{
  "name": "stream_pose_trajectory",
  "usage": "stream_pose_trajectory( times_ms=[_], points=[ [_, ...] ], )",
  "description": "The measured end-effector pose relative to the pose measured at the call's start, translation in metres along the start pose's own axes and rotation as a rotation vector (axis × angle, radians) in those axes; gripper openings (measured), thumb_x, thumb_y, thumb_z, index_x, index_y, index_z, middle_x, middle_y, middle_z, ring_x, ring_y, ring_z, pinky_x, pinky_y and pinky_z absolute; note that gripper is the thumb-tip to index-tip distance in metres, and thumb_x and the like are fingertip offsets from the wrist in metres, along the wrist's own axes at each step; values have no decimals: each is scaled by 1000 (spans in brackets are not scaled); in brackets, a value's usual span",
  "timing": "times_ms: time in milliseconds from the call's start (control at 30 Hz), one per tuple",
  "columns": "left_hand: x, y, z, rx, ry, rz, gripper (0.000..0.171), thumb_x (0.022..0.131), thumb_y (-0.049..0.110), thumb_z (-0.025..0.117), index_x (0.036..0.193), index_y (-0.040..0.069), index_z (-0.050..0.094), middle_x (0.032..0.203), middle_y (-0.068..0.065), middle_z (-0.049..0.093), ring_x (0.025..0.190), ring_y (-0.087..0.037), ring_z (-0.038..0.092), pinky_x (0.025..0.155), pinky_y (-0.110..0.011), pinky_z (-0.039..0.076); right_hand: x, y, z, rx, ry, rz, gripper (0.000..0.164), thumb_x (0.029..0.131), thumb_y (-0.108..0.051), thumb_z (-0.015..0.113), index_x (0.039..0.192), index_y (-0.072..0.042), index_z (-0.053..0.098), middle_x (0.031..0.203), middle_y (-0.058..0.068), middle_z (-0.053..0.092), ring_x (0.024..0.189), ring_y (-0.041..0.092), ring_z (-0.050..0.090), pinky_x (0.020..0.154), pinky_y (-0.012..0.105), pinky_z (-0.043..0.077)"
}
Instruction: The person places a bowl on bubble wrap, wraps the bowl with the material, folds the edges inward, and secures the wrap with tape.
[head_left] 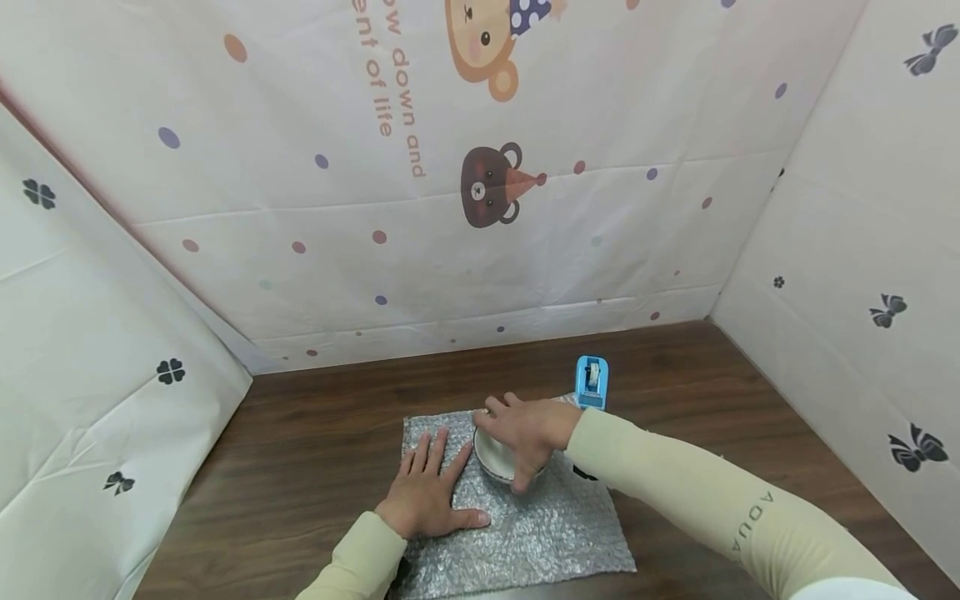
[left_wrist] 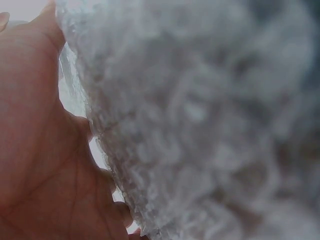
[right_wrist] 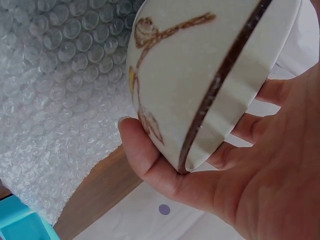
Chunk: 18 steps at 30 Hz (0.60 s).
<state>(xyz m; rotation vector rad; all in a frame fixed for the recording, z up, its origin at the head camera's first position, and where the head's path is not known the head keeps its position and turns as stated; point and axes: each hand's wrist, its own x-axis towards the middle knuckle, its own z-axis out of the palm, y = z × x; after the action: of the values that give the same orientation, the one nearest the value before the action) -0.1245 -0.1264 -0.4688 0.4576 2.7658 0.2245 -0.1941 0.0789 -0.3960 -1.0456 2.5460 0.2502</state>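
A white ceramic bowl (head_left: pixel 491 454) with a dark brown band near its rim stands on a sheet of bubble wrap (head_left: pixel 540 542). My right hand (head_left: pixel 528 433) grips the bowl from above by its rim. In the right wrist view the thumb presses the bowl's (right_wrist: pixel 175 75) outer wall, where a brown branch pattern shows, while the other fingers lie on the rim's far side. To the left of the bowl, my left hand (head_left: pixel 431 496) rests flat on the bubble wrap, fingers spread. The left wrist view shows that palm (left_wrist: pixel 45 125) beside blurred bubble wrap (left_wrist: pixel 180 125).
A light blue tape dispenser (head_left: pixel 592 383) stands at the wrap's back right corner. Something small and black (head_left: pixel 583 473) shows partly beneath the right sleeve. The dark wooden table (head_left: pixel 315 450) is bordered by printed cloth walls (head_left: pixel 337 275) at the back and sides.
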Motion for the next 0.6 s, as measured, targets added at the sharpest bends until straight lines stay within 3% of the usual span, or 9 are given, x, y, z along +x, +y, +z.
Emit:
stream_pose_trajectory(
  times_ms=[600],
  points=[
    [-1,-1,0,-1,0,6,106,84,83,62,166,26,28,176,-17,10,163,-44,8,128,-63,20,3,-3,8,1,11,-30,112,68,-59,92,160,-28,35,157,2,42,138,26,49,95,41,59]
  ],
)
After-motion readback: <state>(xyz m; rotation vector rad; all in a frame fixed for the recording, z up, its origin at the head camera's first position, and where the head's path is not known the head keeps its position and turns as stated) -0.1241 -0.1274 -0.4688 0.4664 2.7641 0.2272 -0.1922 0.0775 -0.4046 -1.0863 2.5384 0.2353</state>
